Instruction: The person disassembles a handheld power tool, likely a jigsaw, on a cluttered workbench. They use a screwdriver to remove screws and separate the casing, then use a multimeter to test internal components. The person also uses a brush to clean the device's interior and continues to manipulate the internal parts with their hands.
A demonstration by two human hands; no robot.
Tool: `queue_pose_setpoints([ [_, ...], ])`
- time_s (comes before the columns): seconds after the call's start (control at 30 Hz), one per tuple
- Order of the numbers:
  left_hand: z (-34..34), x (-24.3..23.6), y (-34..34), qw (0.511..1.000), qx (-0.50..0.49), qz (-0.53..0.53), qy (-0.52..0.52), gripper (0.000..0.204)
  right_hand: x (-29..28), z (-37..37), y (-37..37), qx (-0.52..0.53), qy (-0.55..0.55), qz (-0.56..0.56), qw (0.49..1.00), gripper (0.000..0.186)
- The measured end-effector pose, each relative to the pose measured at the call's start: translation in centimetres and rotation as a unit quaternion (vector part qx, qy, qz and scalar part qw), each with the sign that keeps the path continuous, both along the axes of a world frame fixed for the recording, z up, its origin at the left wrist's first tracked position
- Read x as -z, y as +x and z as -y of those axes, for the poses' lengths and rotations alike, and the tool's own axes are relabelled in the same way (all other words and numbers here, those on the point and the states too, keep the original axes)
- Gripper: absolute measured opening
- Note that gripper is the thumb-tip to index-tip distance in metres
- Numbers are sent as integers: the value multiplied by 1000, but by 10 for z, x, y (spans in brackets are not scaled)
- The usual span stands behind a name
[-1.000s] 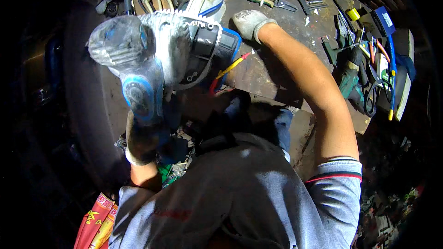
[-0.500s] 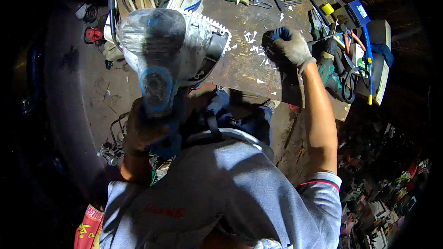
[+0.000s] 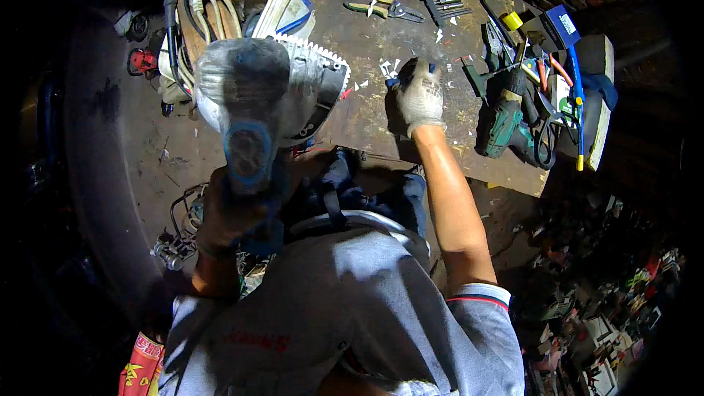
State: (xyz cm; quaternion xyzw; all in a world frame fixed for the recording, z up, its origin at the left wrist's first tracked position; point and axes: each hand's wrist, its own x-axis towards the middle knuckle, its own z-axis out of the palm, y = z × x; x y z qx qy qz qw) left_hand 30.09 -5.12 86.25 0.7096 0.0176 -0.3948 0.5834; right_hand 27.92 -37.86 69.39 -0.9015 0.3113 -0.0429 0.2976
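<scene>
Here's the power tool (image 3: 242,77), blue and grey with a toothed edge on its bulky head, looming large at the left and looking raised in front of the body, its head overlapping the near left part of the workbench (image 3: 458,147). The left hand (image 3: 233,213) has it by the handle, head pointing away from the chest, presumably because that's where the weight is easiest to carry one-handed, and it leaves the other arm free!

Over to the right: the green drill (image 3: 504,123), the black scissors (image 3: 546,138) and the blue rod (image 3: 580,114) crowd the right end, probably kept there within the right arm's reach; the shears (image 3: 400,11) and a row of bits (image 3: 451,6) lie at the far side.

Now the grip! Left fingers look wrapped around that handle, closed on it, though deep shadow blurs the detail. The gloved right hand (image 3: 423,94) is down at the bench top, back of the glove up, fingers curled just beside the white scraps (image 3: 389,68); whether they pinch anything or merely touch the surface, I cannot tell
</scene>
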Motion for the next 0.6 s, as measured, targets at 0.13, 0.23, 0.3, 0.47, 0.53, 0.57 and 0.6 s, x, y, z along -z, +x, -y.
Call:
queue_pose_setpoints([
  [0.13,14,-13,4,999,15,-45,8,62,40,17,29,39,-38,38,998,46],
  [0.23,24,-23,-3,1000,-11,-2,-29,55,32,24,55,43,-25,53,997,36],
  [0.3,30,-23,-5,1000,-12,16,2,53,25,32,60,87,71,36,993,45],
  [0.47,39,-21,2,983,-126,-135,-11,52,-9,9,8,122,155,50,979,84],
  [0.53,42,-24,7,780,-322,-466,-267,53,-1,-14,8,96,82,18,992,105],
  [0.57,39,-20,6,882,-239,-341,-222,53,0,-25,13,73,39,6,997,113],
  [0.6,34,-13,1,953,-149,-203,-169,52,-3,-31,22,64,13,4,998,108],
])
